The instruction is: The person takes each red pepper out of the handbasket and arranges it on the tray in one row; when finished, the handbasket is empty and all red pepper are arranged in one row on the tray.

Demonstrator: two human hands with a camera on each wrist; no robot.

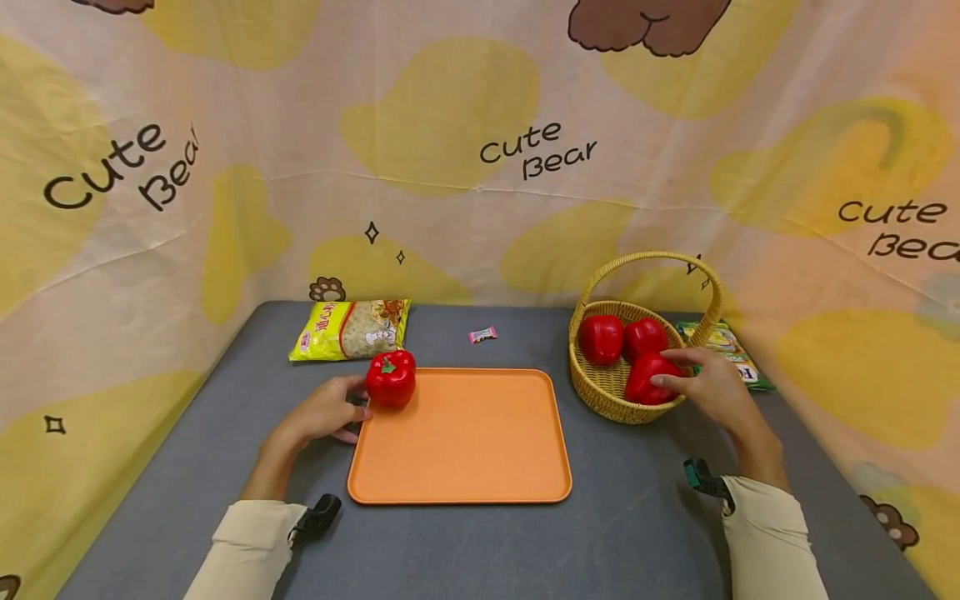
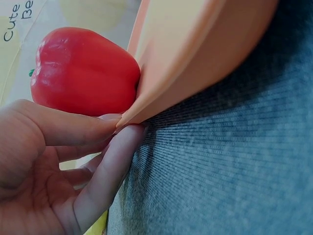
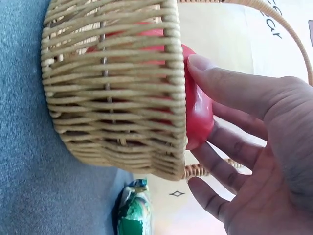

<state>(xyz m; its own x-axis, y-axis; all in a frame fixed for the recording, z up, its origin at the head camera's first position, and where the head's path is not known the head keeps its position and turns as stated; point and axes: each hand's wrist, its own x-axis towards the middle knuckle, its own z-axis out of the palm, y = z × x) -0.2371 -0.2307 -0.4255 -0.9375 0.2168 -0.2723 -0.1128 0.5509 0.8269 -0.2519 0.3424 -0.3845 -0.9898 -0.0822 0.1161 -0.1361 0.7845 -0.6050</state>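
Observation:
My left hand [image 1: 327, 410] pinches the left rim of the orange tray [image 1: 465, 442] between thumb and finger, as the left wrist view shows. Just above those fingers, a red bell pepper [image 1: 391, 380] with a green stem sits in the tray's far left corner. On the right stands a wicker basket [image 1: 609, 402] with a tall handle, holding three red peppers. The nearest of them, a red bell pepper [image 1: 647, 379], has my right hand [image 1: 716, 387] on it, thumb on one side and fingers on the other. In the right wrist view this pepper [image 3: 199, 115] pokes above the basket's rim.
A yellow snack bag [image 1: 348, 330] lies behind the tray at the far left. At the back middle is a small pink wrapped candy [image 1: 482, 334]. A green packet [image 1: 742, 358] lies behind and right of the basket. A printed cloth hangs around the grey table [image 1: 495, 550].

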